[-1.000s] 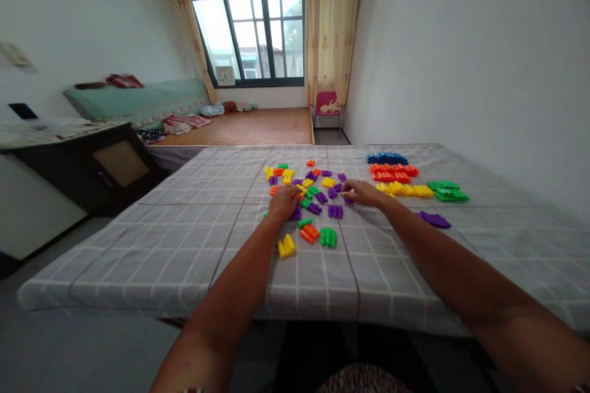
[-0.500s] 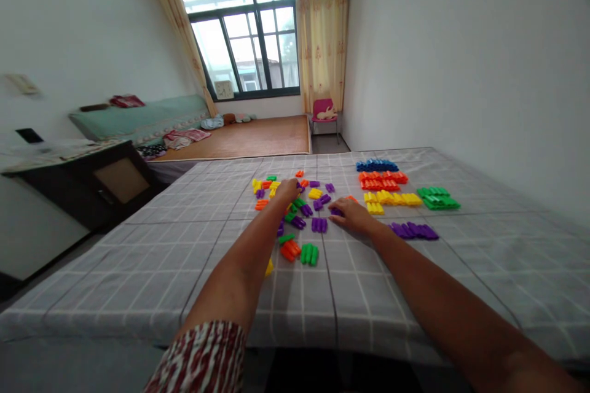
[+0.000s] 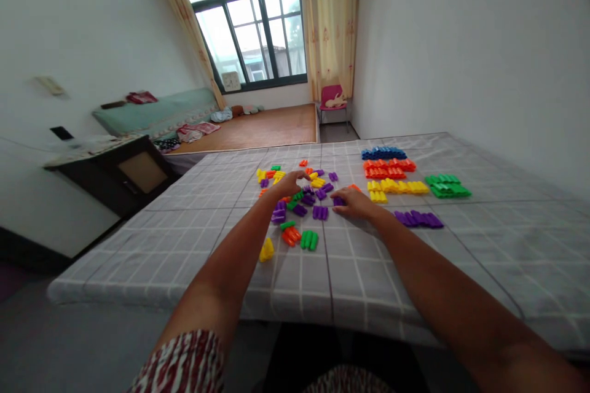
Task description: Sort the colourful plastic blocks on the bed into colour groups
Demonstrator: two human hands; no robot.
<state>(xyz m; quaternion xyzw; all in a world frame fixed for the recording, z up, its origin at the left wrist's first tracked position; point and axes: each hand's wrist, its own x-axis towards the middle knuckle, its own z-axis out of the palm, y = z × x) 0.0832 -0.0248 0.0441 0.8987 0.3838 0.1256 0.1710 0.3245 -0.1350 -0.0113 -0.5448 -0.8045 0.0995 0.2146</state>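
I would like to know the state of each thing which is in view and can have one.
Left hand: at the scattered pieces, fingers bent, grip unclear.
Right hand: at a purple piece, grip unclear.
Scattered pieces: loose, colours mixed.
Right-side pieces: grouped by colour.
Tablecloth: spread out.
Curtains: drawn aside.
Cabinet door: closed.
Window: open or shut, unclear.

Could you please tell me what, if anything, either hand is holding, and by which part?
The right hand is at a purple block, but whether it grips it, and where, cannot be told. The left hand shows nothing clearly held.
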